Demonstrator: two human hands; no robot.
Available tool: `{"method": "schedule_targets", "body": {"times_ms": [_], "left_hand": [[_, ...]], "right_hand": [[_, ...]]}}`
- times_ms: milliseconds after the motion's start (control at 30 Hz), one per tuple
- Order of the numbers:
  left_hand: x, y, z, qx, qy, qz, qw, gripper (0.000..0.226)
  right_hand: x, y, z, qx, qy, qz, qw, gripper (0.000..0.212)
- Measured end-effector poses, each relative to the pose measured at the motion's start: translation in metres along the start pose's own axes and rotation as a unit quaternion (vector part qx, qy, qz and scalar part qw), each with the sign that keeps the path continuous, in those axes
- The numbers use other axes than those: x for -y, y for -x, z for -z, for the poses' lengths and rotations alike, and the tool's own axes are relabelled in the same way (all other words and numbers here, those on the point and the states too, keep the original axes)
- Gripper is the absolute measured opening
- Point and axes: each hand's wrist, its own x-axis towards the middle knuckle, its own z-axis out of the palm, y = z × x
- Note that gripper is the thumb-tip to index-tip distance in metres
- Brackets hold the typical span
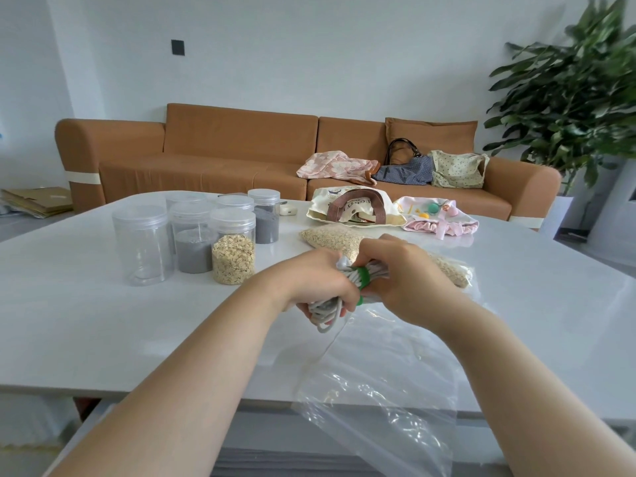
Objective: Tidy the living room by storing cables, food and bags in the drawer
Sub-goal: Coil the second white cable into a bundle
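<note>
**Holding a tied cable bundle over the table front**

Both hands are engaged on one item. The left hand [320, 280] is curled round the looped end of a grey-white cable bundle [325, 311], with several loops hanging out below the fist. The right hand [406, 280] grips the other end of the same bundle, fingers closed beside the green tie [363, 275] that wraps its middle. The bundle is held just above the white table [86, 321], near its front edge.

A clear plastic bag [378, 390] lies under the hands and drapes over that edge. A sealed bag of oats [330, 237] lies flat on the table just behind the hands, partly hidden by the right one.

To the left is a group of lidded clear jars: an empty jar [142, 246], an oat jar [233, 249] and a jar of grey powder [192, 246] are nearest.

Further back on the table lie a cream tote bag [354, 208] with brown handles and a pink pouch [437, 215].

Three fabric bags [406, 172] rest on the brown sofa [223, 149].
</note>
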Motion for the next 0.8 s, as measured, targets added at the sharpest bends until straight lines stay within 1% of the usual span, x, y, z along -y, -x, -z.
{"method": "schedule_targets", "body": {"times_ms": [33,133,200,267,333,400,500,567,700,800], "left_hand": [[0.0,-0.001,-0.001,-0.011,-0.007,-0.001,1.0,0.036],[0.004,-0.008,-0.003,-0.035,-0.03,-0.02,0.999,0.087],[0.009,-0.012,-0.003,-0.047,-0.069,-0.047,0.995,0.104],[0.011,-0.014,-0.004,-0.056,-0.155,-0.059,0.985,0.113],[0.01,-0.014,-0.006,-0.062,-0.205,-0.057,0.975,0.117],[0.007,-0.012,-0.009,-0.066,-0.218,-0.068,0.971,0.12],[0.003,-0.01,-0.011,-0.084,-0.215,-0.087,0.969,0.122],[0.0,-0.006,-0.014,-0.091,-0.219,-0.099,0.966,0.121],[-0.002,0.001,-0.02,-0.109,-0.215,-0.123,0.963,0.121],[-0.005,0.014,-0.022,-0.102,-0.184,-0.144,0.967,0.112]], "right_hand": [[-0.001,0.0,-0.001,-0.006,0.006,0.0,1.0,0.03],[-0.005,-0.002,-0.001,-0.014,0.022,0.0,1.0,0.033],[-0.006,-0.003,0.004,0.008,0.033,0.009,0.999,0.042],[-0.007,-0.003,0.01,0.048,0.027,0.009,0.998,0.056],[-0.009,-0.002,0.016,0.08,0.034,-0.005,0.996,0.059],[-0.01,-0.001,0.018,0.087,0.056,-0.025,0.994,0.053],[-0.007,0.0,0.023,0.084,0.076,-0.038,0.993,0.053],[-0.002,0.003,0.028,0.086,0.097,-0.03,0.991,0.055],[0.008,0.013,0.035,0.074,0.149,-0.011,0.986,0.052],[0.013,0.027,0.039,0.087,0.193,-0.013,0.977,0.051]]}}
